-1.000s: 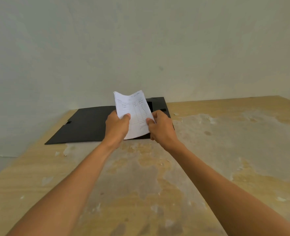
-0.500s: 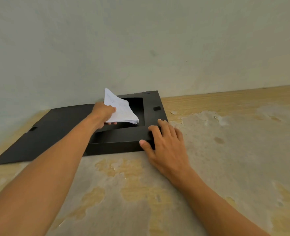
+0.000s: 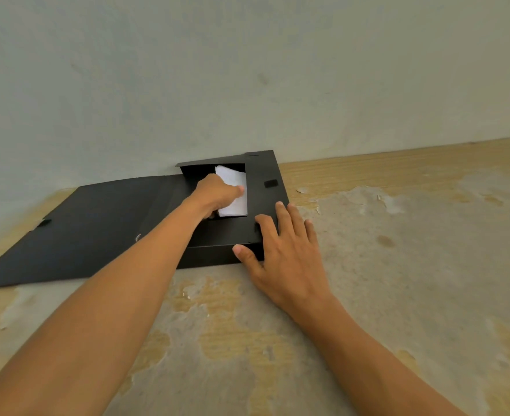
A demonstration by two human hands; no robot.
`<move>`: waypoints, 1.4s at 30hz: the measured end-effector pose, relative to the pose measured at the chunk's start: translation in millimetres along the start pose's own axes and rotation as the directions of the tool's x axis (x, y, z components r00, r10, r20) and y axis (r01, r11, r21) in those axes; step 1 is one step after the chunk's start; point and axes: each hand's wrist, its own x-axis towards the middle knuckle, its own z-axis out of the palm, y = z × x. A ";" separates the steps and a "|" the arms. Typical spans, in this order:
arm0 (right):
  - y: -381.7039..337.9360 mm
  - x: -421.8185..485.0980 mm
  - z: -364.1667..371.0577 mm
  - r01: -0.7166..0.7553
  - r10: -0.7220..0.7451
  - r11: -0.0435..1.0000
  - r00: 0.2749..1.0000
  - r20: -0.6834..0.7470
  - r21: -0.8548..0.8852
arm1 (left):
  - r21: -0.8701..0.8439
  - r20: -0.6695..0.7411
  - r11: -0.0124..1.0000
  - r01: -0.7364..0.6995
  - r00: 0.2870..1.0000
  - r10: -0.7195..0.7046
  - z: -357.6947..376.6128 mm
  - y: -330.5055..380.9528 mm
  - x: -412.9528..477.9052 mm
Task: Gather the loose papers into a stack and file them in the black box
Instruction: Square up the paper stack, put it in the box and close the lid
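The black box (image 3: 217, 238) lies open on the wooden table against the wall, its lid (image 3: 91, 229) spread flat to the left. A white stack of papers (image 3: 235, 193) sits inside the box's well, partly covered by my left hand (image 3: 217, 195), which is down in the well and gripping the stack. My right hand (image 3: 280, 247) rests flat on the box's near right corner, fingers spread, thumb against the front wall.
The table (image 3: 397, 265) has a worn, patchy wooden top with flaking paint. A pale wall (image 3: 247, 70) rises directly behind the box. A small black fastener patch (image 3: 271, 183) sits on the box's right flap.
Both hands held the papers upright a second ago. Since then my right hand let go and pressed on the box's corner, while my left hand lowered the stack into the well.
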 end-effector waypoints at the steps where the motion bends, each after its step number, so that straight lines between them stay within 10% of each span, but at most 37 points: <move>1: 0.3 0.0 -0.5 0.001 -0.001 1.000 1.000 0.003 0.002 | 0.013 -0.017 1.000 0.000 1.000 0.000 1.0 0.1 0.2; 20: 2.9 0.7 0.7 0.017 -0.018 1.000 0.999 -0.036 -0.012 | -0.363 0.013 0.928 0.083 0.996 -0.084 -16.9 -1.0 -2.2; 30: 3.7 -1.0 -2.9 -0.004 0.004 1.000 0.999 -0.048 -0.003 | -0.079 -0.344 0.969 -0.236 0.918 0.196 -89.8 -78.2 -69.1; 42: -2.4 -3.3 -7.2 0.007 -0.009 1.000 0.995 -0.102 -0.018 | 0.192 -0.626 0.870 0.454 0.739 -0.248 -188.0 -249.0 -123.9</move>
